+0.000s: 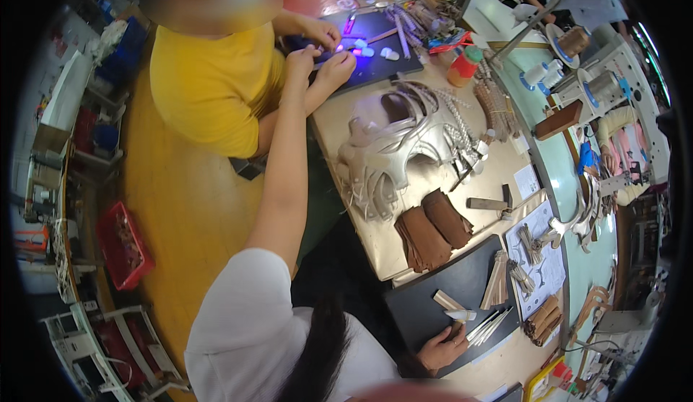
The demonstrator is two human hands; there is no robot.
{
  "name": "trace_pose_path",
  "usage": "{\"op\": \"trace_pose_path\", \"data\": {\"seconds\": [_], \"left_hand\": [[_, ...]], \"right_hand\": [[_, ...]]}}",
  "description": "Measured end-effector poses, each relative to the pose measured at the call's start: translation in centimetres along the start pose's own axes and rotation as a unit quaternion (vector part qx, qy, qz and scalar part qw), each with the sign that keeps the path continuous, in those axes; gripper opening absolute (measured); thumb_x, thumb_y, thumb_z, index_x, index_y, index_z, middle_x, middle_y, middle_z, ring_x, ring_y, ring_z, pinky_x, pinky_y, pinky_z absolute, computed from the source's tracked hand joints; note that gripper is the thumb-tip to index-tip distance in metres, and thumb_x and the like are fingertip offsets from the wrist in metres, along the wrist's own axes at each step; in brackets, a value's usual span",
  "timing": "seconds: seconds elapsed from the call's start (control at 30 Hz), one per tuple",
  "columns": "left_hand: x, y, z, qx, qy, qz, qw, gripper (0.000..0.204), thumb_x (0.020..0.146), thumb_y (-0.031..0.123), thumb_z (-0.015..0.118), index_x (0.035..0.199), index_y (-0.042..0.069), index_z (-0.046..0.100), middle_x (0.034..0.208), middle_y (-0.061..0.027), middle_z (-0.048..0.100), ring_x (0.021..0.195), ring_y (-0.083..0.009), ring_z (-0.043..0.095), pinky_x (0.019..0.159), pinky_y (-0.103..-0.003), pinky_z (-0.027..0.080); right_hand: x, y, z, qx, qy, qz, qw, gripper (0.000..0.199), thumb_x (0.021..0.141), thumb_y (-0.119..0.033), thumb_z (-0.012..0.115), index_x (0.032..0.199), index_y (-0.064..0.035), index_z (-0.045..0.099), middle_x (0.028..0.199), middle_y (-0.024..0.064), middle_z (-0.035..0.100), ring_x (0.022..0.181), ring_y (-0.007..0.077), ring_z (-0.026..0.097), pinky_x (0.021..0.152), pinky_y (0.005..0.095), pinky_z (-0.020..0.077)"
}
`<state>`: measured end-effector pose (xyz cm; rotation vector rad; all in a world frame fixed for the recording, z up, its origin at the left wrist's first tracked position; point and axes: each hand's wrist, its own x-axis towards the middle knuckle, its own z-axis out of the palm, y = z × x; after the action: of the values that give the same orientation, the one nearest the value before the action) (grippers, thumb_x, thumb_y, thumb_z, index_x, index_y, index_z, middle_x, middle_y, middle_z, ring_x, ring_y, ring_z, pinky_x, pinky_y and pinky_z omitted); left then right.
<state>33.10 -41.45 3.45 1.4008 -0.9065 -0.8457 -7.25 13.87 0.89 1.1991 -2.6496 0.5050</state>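
Silver strap heap [375, 153], brown stacks [421, 239] crowd centre; right hand [440, 349], lower right, grasps white-topped piece [460, 315]; left hand [303, 55]: cannot tell grip.

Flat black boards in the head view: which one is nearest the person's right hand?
The flat black rectangular board carrying thin white sticks beside the right hand; the upper black board lies farther away, under purple-blue light.

Def some kind of leather workshop, looks like: sewing machine [652, 113], thread spools [574, 41], hammer [488, 203], brown cut pieces [424, 239] and pale strips [489, 328] on the desk [509, 162].
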Motion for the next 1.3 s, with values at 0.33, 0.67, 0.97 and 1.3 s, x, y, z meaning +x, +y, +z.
{"op": "trace_pose_path", "data": {"seconds": [0.33, 0.67, 0.97, 1.3], "left_hand": [[-39.0, 7.0, 10.3, -0.025, -0.748, 0.335, 0.573, 0.024, 0.086, 0.028, 0.072, 0.098, 0.008, 0.069, 0.097, -0.0116, 0.063, 0.098, -0.03, 0.064, 0.085, -0.045, 0.05], [-51.6, 0.4, 7.8, -0.059, -0.557, 0.331, 0.759, 0.056, 0.089, 0.024, 0.072, 0.14, 0.014, 0.049, 0.14, -0.0175, 0.042, 0.134, -0.0386, 0.043, 0.114, -0.05, 0.034], [-31.3, 11.2, 6.6, -0.576, -0.288, -0.154, 0.75, 0.054, 0.104, 0.041, 0.045, 0.152, 0.017, 0.039, 0.133, -0.0158, 0.055, 0.112, -0.0262, 0.058, 0.097, -0.04, 0.046], [-43.2, 8.1, 8.7, 0.021, -0.656, 0.196, 0.729, 0.022, 0.094, 0.024, 0.065, 0.105, 0.006, 0.072, 0.102, -0.0084, 0.067, 0.098, -0.023, 0.064, 0.09, -0.04, 0.045]], "right_hand": [[0.2, 0.1, -0.2, 0.008, -0.004, -0.016, 1.0, 0.04, 0.096, -0.025, 0.061, 0.13, -0.0033, 0.06, 0.106, 0.0199, 0.057, 0.096, 0.0416, 0.059, 0.081, 0.0485, 0.0478], [-0.2, 0.5, 0.6, 0.019, 0.002, 0.008, 1.0, 0.036, 0.095, -0.024, 0.064, 0.127, -0.0068, 0.061, 0.102, 0.0162, 0.058, 0.092, 0.0368, 0.059, 0.077, 0.0455, 0.0485], [-0.1, -0.1, -0.1, -0.008, 0.007, -0.01, 1.0, 0.037, 0.095, -0.019, 0.064, 0.128, -0.0047, 0.061, 0.104, 0.0153, 0.058, 0.096, 0.0367, 0.058, 0.081, 0.0469, 0.0472], [0.7, 0.4, -0.4, 0.057, -0.019, -0.001, 0.998, 0.035, 0.092, -0.014, 0.067, 0.124, -0.0007, 0.061, 0.108, 0.0158, 0.058, 0.1, 0.0372, 0.058, 0.086, 0.0449, 0.0481]]}}
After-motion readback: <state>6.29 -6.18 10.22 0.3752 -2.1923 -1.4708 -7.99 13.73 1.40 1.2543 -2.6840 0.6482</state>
